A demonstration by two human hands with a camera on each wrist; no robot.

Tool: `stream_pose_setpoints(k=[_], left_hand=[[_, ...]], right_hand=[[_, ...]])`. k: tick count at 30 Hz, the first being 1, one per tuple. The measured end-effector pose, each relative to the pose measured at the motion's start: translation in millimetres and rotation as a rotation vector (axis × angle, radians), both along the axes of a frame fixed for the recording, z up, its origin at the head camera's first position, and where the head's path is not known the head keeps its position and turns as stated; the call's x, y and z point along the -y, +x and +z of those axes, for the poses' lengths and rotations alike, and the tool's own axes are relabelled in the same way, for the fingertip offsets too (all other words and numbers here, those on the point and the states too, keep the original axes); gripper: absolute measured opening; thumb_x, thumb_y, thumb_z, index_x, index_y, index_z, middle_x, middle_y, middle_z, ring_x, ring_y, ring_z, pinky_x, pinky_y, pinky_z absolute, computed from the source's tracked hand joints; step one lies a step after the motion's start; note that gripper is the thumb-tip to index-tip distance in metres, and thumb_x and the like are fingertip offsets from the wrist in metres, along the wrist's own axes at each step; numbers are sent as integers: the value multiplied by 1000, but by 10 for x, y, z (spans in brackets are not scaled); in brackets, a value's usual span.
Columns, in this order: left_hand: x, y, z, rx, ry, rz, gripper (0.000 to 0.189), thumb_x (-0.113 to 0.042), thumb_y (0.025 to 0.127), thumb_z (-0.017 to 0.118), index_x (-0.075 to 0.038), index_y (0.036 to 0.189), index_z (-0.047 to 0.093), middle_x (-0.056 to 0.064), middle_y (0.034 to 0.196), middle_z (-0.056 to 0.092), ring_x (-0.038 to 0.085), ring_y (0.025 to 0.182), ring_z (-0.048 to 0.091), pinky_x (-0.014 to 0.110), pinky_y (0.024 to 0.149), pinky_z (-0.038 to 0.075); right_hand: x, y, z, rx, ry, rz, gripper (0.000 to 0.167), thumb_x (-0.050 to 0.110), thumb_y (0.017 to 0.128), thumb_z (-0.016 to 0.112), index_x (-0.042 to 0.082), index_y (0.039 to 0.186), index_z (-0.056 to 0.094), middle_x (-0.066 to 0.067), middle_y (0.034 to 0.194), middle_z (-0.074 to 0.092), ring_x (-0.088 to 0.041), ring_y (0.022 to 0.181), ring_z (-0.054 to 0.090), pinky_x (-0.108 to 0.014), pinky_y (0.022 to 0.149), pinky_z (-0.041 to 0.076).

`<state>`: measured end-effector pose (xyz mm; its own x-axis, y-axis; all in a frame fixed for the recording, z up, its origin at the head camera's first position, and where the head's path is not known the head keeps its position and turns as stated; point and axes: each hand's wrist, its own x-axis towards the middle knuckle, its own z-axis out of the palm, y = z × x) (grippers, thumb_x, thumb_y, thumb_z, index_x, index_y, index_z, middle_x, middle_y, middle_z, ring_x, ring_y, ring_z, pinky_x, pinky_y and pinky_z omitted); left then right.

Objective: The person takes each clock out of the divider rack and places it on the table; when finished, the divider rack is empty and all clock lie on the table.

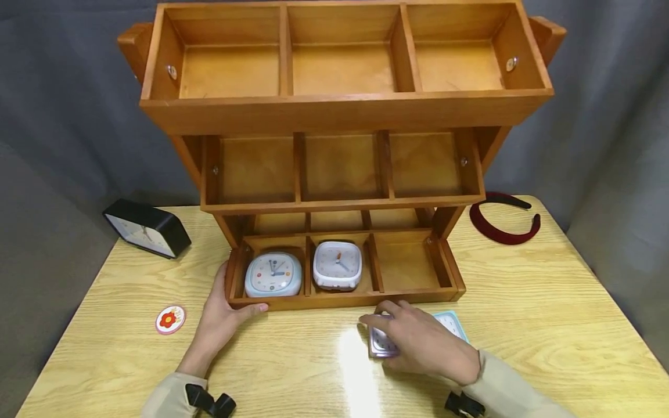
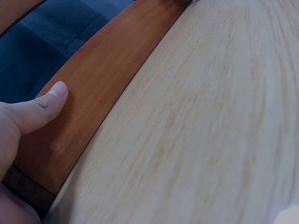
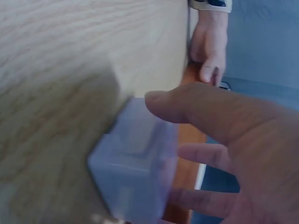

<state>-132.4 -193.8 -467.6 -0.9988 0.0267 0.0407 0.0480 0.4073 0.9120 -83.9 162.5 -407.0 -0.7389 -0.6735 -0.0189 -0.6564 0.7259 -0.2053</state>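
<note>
At the left front corner of a tiered wooden organizer box point(image 1: 340, 301), my left hand point(image 1: 222, 313) grips the lowest tray, thumb along its front board point(image 2: 112, 70). My right hand point(image 1: 423, 345) holds a small purple clock point(image 1: 383, 342) by its edges, in front of that tray. Thumb and fingers lie on opposite sides of the purple body point(image 3: 135, 163), which is blurred in the right wrist view. A light-blue-edged clock point(image 1: 452, 322) lies partly hidden behind the right hand. Inside the lowest tray, a pale blue clock point(image 1: 273, 274) sits left and a white clock point(image 1: 337, 265) sits in the middle.
A black clock point(image 1: 148, 227) stands at the left rear of the table point(image 1: 292, 371). Near it lies a round flower badge point(image 1: 170, 319). A dark red headband point(image 1: 502, 235) lies at the right rear. The box's upper trays point(image 1: 345, 110) overhang the lowest one.
</note>
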Motion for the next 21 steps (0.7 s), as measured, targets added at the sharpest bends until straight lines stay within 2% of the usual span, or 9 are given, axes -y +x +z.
stream_pose_setpoints(k=[3,8,13,17,21], left_hand=[[-11,-9,-7,-2,3,-6,116,-19,69,89,-19,155,12,15,154,32,35,141,33,50,116,26],[-14,-5,4,-1,-4,-2,117,-20,68,89,-19,155,11,16,154,31,37,141,33,52,116,26],[-21,9,-28,3,13,-12,115,-19,69,88,-18,155,12,15,154,31,36,141,33,51,116,26],[-19,8,-24,-7,8,-15,115,-20,69,88,-18,155,12,15,154,32,36,140,34,52,116,26],[-15,3,5,-14,0,-11,116,-19,69,88,-20,155,11,15,154,32,36,140,34,52,115,27]], right_hand=[[-21,26,67,-13,4,-20,64,38,71,84,19,128,60,-6,121,60,-24,100,61,-41,81,55],[-26,42,204,-9,-8,-30,59,34,78,79,17,130,58,-13,130,58,-28,107,62,-42,81,56],[-32,40,300,-4,-55,-36,61,32,78,79,15,132,56,-14,129,58,-26,105,63,-43,84,56],[-54,-28,360,-43,-140,-46,68,32,77,79,16,137,51,-12,129,57,-25,105,62,-41,84,56],[-59,-159,423,-66,-211,-64,75,34,79,79,15,143,44,-12,133,55,-26,110,61,-41,87,55]])
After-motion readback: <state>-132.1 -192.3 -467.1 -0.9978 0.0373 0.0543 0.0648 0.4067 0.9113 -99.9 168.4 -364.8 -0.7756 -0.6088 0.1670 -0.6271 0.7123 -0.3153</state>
